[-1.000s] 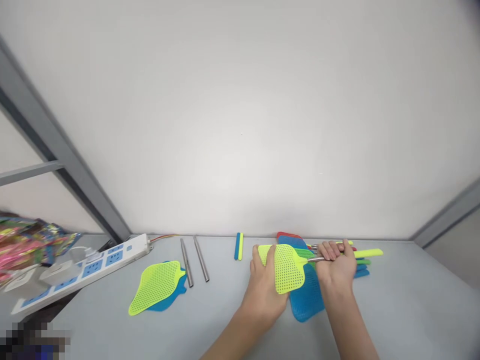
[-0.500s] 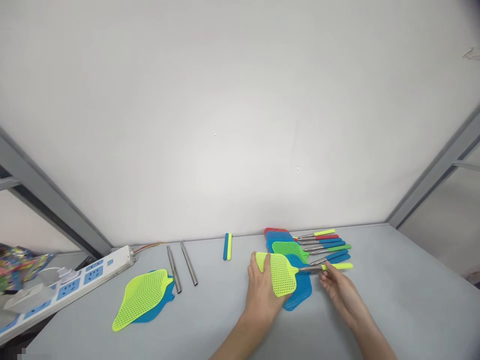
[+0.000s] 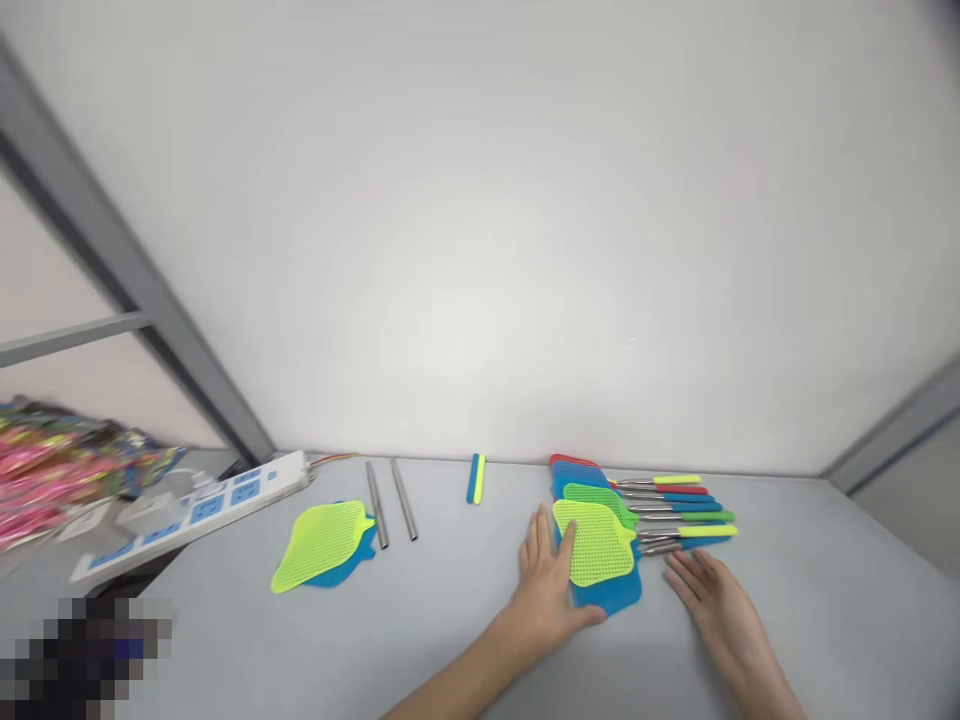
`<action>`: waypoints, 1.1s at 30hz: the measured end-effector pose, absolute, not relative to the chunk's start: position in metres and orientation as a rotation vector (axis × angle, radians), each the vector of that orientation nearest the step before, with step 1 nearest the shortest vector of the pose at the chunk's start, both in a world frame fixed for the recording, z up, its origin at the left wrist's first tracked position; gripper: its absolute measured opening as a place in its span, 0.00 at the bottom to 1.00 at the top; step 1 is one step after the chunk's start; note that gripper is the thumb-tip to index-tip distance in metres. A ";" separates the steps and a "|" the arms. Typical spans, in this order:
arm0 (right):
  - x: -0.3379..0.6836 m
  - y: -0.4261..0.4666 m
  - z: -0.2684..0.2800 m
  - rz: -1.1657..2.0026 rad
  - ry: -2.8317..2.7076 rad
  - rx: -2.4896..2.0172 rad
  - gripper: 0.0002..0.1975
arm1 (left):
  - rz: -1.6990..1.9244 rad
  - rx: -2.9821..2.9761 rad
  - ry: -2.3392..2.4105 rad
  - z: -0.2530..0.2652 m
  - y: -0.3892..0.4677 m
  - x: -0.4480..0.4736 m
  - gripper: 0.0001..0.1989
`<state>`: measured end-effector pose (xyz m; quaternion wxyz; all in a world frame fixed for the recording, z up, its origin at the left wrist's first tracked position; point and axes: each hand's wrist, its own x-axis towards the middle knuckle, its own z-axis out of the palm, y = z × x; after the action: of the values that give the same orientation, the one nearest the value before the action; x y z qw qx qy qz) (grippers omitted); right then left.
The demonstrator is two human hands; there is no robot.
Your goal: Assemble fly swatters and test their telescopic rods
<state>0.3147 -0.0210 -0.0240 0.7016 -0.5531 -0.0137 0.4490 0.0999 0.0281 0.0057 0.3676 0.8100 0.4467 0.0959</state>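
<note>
A yellow fly swatter lies on top of a fanned pile, with a blue swatter head showing beneath it. My left hand is open, its fingers spread along the left edge of the yellow mesh, one fingertip on it. Just below the swatters' handles, my right hand is open with fingers stretched out, holding nothing. Whether it touches the lowest metal rod I cannot tell. Behind the yellow swatter lie a green swatter and others in blue and red, their handles pointing right.
To the left, a loose yellow swatter head overlaps a blue one. Two metal rods lie beside them. A blue grip and a yellow grip stand near the wall. A power strip and shiny packaging are farther left.
The yellow swatter has been let go and now rests on the pile. My right hand has left its handle, and my left hand has opened. The view has shifted left.
</note>
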 end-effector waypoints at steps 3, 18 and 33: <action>0.316 -0.026 -0.032 1.009 -0.042 -1.234 0.07 | 0.275 2.078 1.121 0.013 0.017 0.069 0.44; 0.265 -0.039 -0.033 1.165 0.042 -1.181 0.14 | 0.619 2.110 2.177 -0.022 0.051 -0.128 0.21; 0.198 -0.047 -0.038 1.264 -0.080 -1.093 0.13 | 0.934 2.213 2.110 -0.016 0.043 -0.131 0.14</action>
<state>0.1975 -0.0469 -0.0381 0.6701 -0.4852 -0.0354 0.5607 -0.1307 0.0435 -0.0156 -0.0275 0.6919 0.6597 0.2919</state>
